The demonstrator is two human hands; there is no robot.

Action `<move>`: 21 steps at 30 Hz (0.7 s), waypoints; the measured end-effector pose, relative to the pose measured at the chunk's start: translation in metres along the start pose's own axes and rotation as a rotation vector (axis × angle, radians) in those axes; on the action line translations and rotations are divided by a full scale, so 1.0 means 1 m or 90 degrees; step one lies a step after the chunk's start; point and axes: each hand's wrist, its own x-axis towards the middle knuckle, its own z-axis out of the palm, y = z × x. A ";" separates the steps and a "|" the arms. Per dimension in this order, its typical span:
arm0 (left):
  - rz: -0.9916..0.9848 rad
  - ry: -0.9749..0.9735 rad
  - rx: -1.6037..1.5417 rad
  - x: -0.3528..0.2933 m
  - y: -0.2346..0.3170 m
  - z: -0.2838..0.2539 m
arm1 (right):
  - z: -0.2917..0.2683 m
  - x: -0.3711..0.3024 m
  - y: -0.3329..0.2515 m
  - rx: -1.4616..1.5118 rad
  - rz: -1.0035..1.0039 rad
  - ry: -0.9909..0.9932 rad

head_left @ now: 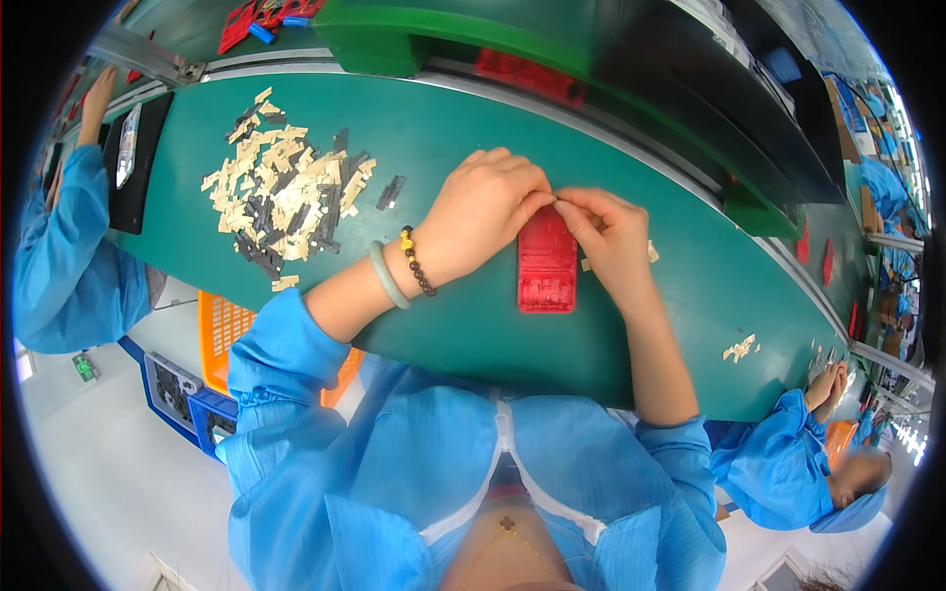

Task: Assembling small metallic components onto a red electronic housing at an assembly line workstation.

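Observation:
My left hand (490,207) and my right hand (609,229) meet fingertip to fingertip over the far end of a red plastic casing (547,264). Both are closed in a pinch; whatever sits between the fingers is too small and covered to name. The casing lies lengthwise on the green table, its near end showing moulded ribs and recesses. Cream pieces (652,252) peek out beside my right hand. Left of my left hand a dark flat strip (391,192) lies apart from a heap of cream and black flat pieces (291,187).
A green shelf frame (370,44) and metal rail border the table's far side. A black tray (148,158) lies at the left end. Small cream pieces (741,348) lie at right. Co-workers in blue sit on both sides. An orange basket (219,335) stands below the table's near edge.

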 end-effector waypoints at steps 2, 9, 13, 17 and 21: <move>0.005 0.025 0.002 0.001 0.002 0.001 | -0.001 0.001 -0.010 -0.120 -0.077 0.043; -0.055 0.032 -0.113 0.000 0.004 0.004 | 0.001 0.005 0.003 -0.064 -0.166 0.128; 0.019 0.133 0.158 -0.018 0.011 0.004 | -0.004 0.005 0.014 0.175 0.175 -0.017; 0.165 0.005 0.239 -0.041 0.009 0.028 | -0.005 0.015 0.019 0.097 0.221 -0.064; 0.162 -0.018 0.258 -0.040 0.009 0.031 | -0.009 0.016 0.020 0.124 0.245 -0.059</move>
